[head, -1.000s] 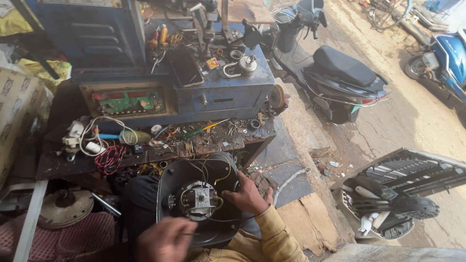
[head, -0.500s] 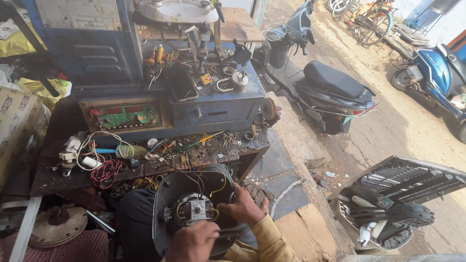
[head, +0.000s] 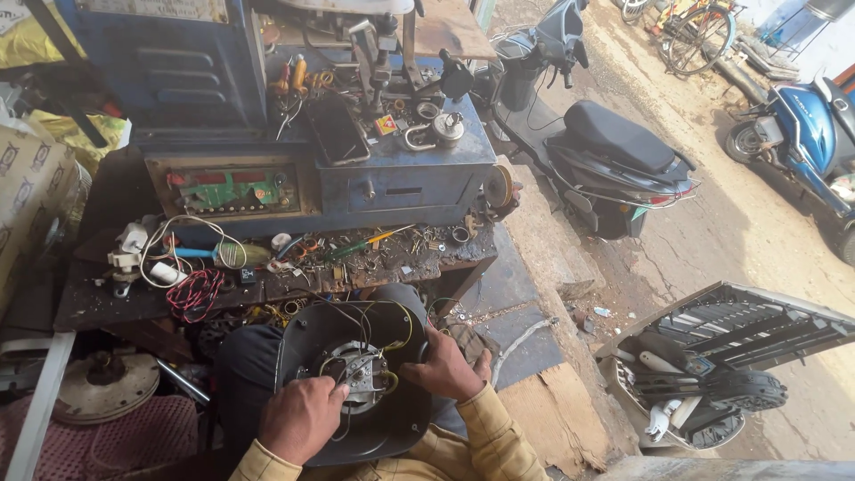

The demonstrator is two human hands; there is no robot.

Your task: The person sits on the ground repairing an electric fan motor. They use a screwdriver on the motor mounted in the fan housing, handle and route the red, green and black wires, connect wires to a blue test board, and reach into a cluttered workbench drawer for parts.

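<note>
Fan motor housing (head: 356, 383), black, dished, is resting on the person's lap just below the cluttered workbench (head: 89, 303). Left hand (head: 303, 419) is lying on the housing's lower left, fingers curled loosely at the central motor (head: 361, 374), grasping nothing discernible. Right hand (head: 450, 365) is clasping the housing's right rim. Red wire coil (head: 191, 294) is lying on the workbench, above-left of the housing.
</note>
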